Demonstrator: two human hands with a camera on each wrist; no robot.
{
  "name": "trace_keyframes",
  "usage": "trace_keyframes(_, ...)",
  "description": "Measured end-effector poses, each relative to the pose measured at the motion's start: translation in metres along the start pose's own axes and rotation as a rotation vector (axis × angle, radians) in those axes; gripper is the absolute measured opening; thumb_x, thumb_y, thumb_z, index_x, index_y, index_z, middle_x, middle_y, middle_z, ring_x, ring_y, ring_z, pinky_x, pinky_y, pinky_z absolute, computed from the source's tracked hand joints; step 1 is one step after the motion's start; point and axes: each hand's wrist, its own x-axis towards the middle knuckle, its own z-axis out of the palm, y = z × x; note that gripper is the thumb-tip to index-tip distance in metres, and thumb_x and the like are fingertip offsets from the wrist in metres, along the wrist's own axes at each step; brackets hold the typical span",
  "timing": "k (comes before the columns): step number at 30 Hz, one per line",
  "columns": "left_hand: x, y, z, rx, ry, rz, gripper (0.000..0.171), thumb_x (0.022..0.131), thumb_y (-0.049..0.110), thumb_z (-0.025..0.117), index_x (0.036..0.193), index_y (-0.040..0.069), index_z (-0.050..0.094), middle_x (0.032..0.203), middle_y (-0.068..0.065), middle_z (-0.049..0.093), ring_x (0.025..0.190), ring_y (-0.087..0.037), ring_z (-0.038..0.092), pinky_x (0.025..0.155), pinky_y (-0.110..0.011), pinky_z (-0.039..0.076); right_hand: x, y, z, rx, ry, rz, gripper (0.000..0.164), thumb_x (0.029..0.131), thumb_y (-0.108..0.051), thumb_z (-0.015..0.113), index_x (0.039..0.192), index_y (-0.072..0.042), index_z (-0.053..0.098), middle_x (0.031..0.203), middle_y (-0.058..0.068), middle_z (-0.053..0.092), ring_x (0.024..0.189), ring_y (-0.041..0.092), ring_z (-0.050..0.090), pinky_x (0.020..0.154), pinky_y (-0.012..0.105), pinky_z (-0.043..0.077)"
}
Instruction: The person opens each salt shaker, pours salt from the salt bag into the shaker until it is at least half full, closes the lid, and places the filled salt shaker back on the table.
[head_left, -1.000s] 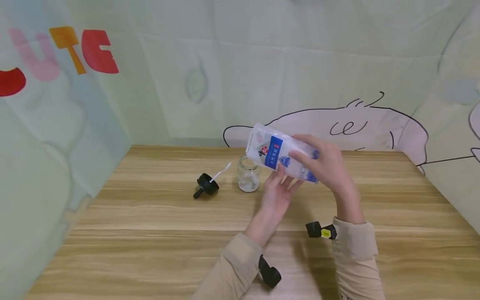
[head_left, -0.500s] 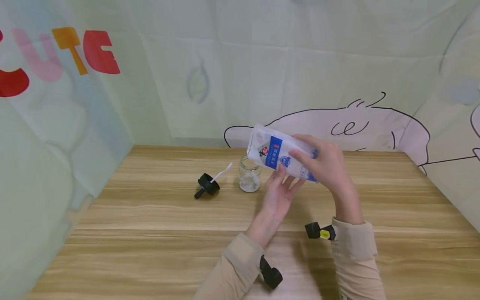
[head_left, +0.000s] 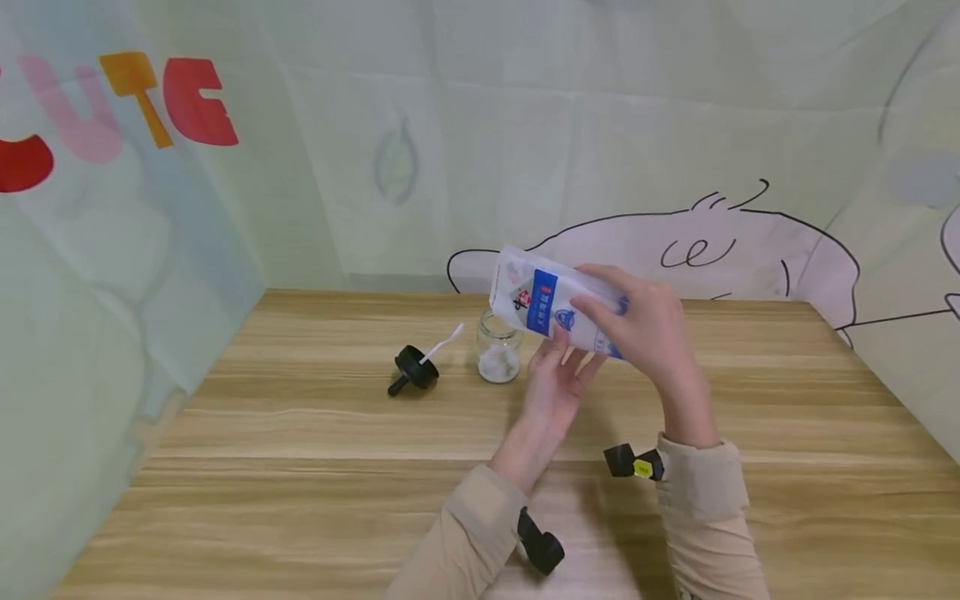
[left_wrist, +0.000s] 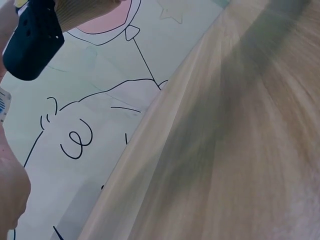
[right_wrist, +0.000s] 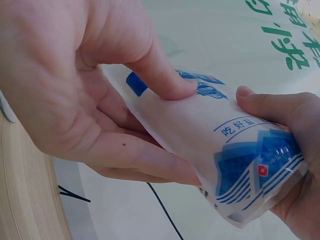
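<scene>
A white-and-blue bag of sea salt (head_left: pixel 543 300) slants down to the left, its end overlapping the mouth of a glass jar (head_left: pixel 498 354) in the head view. White, clumpy contents show low in the jar. My right hand (head_left: pixel 652 325) grips the bag's upper right end, thumb across the printed front. From below, my left hand (head_left: pixel 555 392) holds the bag between thumb and fingers. The right wrist view shows the left hand (right_wrist: pixel 105 90) with its thumb on the front and fingers behind, while the right hand (right_wrist: pixel 300 115) grasps the blue-printed end.
Left of the jar, a black lid (head_left: pixel 416 368) lies tipped on the wooden table (head_left: pixel 300 500), with a white spoon (head_left: pixel 444 343) sticking out of it. A printed cloth (head_left: pixel 570 150) hangs behind the table. Black cameras (head_left: pixel 542 546) sit on both wrists.
The salt bag and my right hand have shifted slightly left. The white contents of the jar look a little fuller and brighter. My left hand, the lid and the spoon stay almost the same.
</scene>
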Motion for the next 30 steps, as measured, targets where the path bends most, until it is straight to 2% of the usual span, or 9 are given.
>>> trace_keyframes(5,0.0003,0.0004,-0.0004,-0.002,0.001,0.001,0.045,0.093,0.035,0.058,0.133,0.016,0.051,0.130,-0.001,0.056,0.117,-0.016,0.059,0.099,-0.030,0.051,0.0007,-0.0001,0.0002,0.003,-0.003,0.002,0.036,0.088,-0.027,0.070,0.121,-0.015,0.066,0.090,0.015,0.074,0.058,0.020,0.057,0.053,0.027,0.041)
trace_keyframes(10,-0.0006,0.0002,-0.0004,0.011,-0.027,0.001,0.045,0.094,0.034,0.057,0.136,0.018,0.050,0.133,-0.001,0.055,0.118,-0.016,0.058,0.099,-0.030,0.050,0.0010,0.0017,-0.0012,-0.002,-0.015,0.013,0.037,0.089,-0.029,0.069,0.122,-0.014,0.066,0.094,0.015,0.074,0.063,0.022,0.061,0.056,0.027,0.042)
trace_keyframes(17,-0.0020,-0.0011,-0.0018,0.010,-0.078,0.003,0.044,0.096,0.033,0.054,0.137,0.017,0.048,0.133,0.000,0.053,0.121,-0.016,0.055,0.102,-0.031,0.048,0.0011,0.0067,-0.0035,0.022,-0.079,0.055,0.041,0.089,-0.032,0.067,0.126,-0.014,0.063,0.106,0.015,0.072,0.076,0.025,0.067,0.066,0.031,0.048)
trace_keyframes(23,-0.0016,-0.0008,-0.0021,0.007,-0.071,0.002,0.044,0.096,0.032,0.054,0.137,0.017,0.049,0.132,0.000,0.054,0.120,-0.016,0.055,0.102,-0.031,0.048,0.0016,0.0080,-0.0030,0.039,-0.093,0.064,0.041,0.089,-0.032,0.068,0.126,-0.014,0.064,0.107,0.015,0.072,0.078,0.025,0.067,0.066,0.031,0.049)
trace_keyframes(30,-0.0016,-0.0003,-0.0010,0.018,-0.041,-0.002,0.042,0.097,0.031,0.053,0.136,0.017,0.049,0.130,0.000,0.056,0.120,-0.016,0.056,0.103,-0.031,0.048,0.0013,0.0059,-0.0018,0.042,-0.061,0.030,0.038,0.090,-0.029,0.066,0.125,-0.014,0.064,0.103,0.015,0.073,0.073,0.024,0.068,0.061,0.029,0.048)
